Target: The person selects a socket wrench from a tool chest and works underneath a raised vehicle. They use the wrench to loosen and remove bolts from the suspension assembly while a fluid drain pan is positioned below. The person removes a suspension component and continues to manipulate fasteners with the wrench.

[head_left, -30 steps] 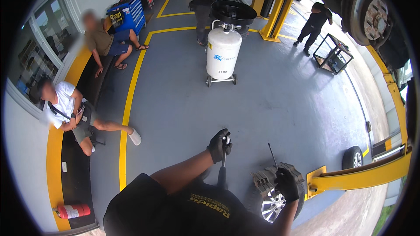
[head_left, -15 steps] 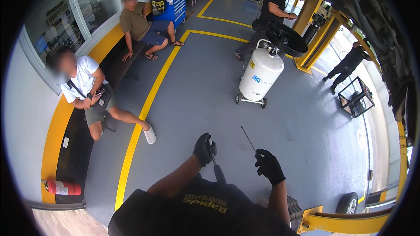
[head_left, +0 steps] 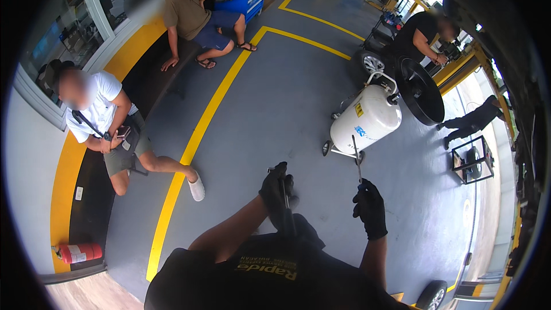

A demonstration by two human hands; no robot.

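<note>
Both my hands wear black gloves and are held out in front of my body. My left hand [head_left: 276, 194] is closed around a ratchet wrench [head_left: 286, 190]; its metal shank shows at the fingers and its dark handle hangs down toward my shirt. In my right hand [head_left: 370, 209] is a long thin screwdriver [head_left: 357, 158], its metal shaft pointing up and away. The handle is mostly hidden inside the fist. From my viewpoint the shaft's tip overlaps the lower part of a white wheeled tank [head_left: 367, 119], which stands farther off on the floor.
A black drain pan [head_left: 420, 92] tops the tank. Two people sit along the left-hand bench [head_left: 140, 89]; two others stand at right. A car's underside [head_left: 525, 138] hangs along the right edge. A wheel [head_left: 431, 294], a black frame stand [head_left: 472, 159] and a red fire extinguisher [head_left: 79, 252] also sit around.
My view has shifted, and the tank appears farther right. The screwdriver has swung from leaning left to nearly upright. My left hand and the wrench sit a little higher in view.
</note>
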